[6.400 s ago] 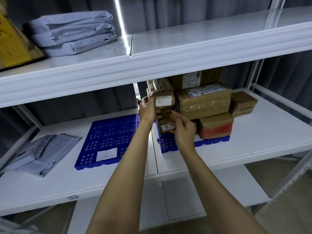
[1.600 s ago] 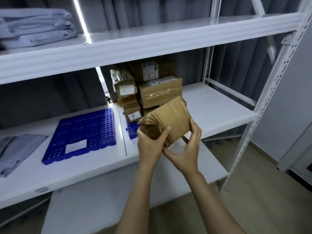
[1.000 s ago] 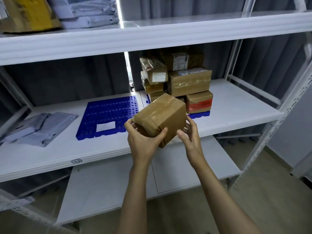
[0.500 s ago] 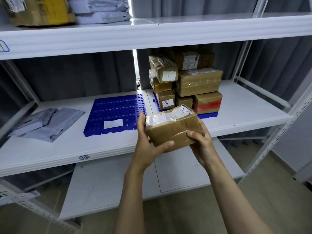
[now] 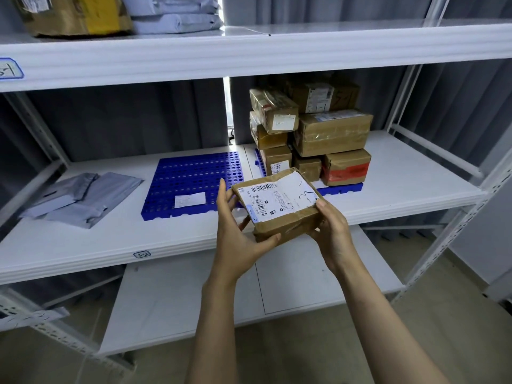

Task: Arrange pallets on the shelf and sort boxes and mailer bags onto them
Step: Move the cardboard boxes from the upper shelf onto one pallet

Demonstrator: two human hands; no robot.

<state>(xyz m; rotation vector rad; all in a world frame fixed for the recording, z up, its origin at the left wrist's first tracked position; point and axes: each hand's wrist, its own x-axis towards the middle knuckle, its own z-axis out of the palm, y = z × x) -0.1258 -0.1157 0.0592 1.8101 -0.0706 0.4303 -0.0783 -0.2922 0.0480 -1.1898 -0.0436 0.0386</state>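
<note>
Before the middle shelf (image 5: 83, 253), left hand (image 5: 235, 236) and right hand (image 5: 332, 234) curl their fingers round a taped brown box (image 5: 279, 200) (label up), one at each end. At one o'clock of it, stacked boxes (image 5: 332, 134) sit on a blue pallet (image 5: 343, 188); at ten, a second pallet (image 5: 191, 176), then grey mailer bags (image 5: 83, 195).

Two blue pallets (image 5: 194, 184) (image 5: 343, 187) lie on the middle shelf (image 5: 401, 173). Seven stacked boxes (image 5: 332, 133) show on the right one. An eighth box (image 5: 279, 206) is gripped by the left hand (image 5: 235, 236) and right hand (image 5: 332, 231), and a ninth box (image 5: 74, 15) sits on the top shelf (image 5: 332, 45). Two grey mailer bags (image 5: 83, 198) lie at the middle shelf's left edge.
</note>
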